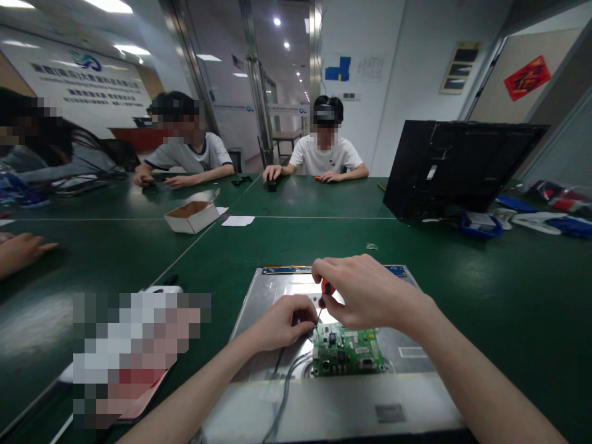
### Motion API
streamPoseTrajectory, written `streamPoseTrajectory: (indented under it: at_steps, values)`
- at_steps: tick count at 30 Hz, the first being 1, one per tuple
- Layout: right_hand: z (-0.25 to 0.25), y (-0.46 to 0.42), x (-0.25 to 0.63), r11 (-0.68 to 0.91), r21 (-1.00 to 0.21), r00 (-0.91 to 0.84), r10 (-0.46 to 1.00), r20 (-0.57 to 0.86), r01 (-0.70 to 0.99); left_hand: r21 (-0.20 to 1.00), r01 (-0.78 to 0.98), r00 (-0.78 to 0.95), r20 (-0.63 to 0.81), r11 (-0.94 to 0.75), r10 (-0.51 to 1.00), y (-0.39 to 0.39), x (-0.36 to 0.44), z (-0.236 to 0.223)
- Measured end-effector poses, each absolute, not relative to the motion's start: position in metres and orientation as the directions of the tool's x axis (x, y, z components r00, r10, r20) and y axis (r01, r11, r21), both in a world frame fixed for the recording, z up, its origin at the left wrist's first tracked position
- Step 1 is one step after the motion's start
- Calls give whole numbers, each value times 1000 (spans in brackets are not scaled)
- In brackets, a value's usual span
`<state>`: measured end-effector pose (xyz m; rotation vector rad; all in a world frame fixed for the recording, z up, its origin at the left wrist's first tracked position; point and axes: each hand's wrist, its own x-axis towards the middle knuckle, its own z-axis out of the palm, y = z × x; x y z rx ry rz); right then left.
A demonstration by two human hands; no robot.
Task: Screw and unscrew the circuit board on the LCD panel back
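Observation:
My right hand [363,293] is closed around the red and black handle of a screwdriver [327,288]. Its thin shaft slants down to the upper left corner of a green circuit board [346,351]. At that corner my left hand [287,320] pinches thumb and fingertips together beside the screwdriver's tip; what they hold is too small to make out. The board lies on the metal back of a flat display panel [416,385], which has a blue strip along its far edge. Grey cables [285,391] run from the board's left side toward me.
Left of the panel lies a blurred pink and white item [152,364]. Farther off are an open white box [192,217], a paper slip [238,221], a black monitor housing [462,166] and a blue tray [481,229]. Several people sit around the green table [296,240]; a co-worker's hand [25,251] rests at left.

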<state>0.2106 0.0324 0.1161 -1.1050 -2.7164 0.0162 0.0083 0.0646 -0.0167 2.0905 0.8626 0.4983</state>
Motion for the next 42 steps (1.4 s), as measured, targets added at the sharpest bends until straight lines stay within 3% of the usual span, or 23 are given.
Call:
streamPoseTrajectory:
  at_steps: [6,14,23,31,42]
  values:
    - [114,36,208,677,-9,-662,721,205,736,796,417,675,52,-439,736,63,9,-12]
    - [118,31,212,746,-114,-718,664,207,657,800,403,689,54,-444,723,65,8,-17]
    - [114,37,206,681,-8,-666,718,203,732,805,402,681,56,-436,730,64,8,-18]
    - [116,32,208,721,-58,-696,684,219,691,808,388,691,62,-442,721,65,8,-19]
    - [114,36,206,678,-5,-662,720,208,735,809,396,679,60,-434,732,63,9,-15]
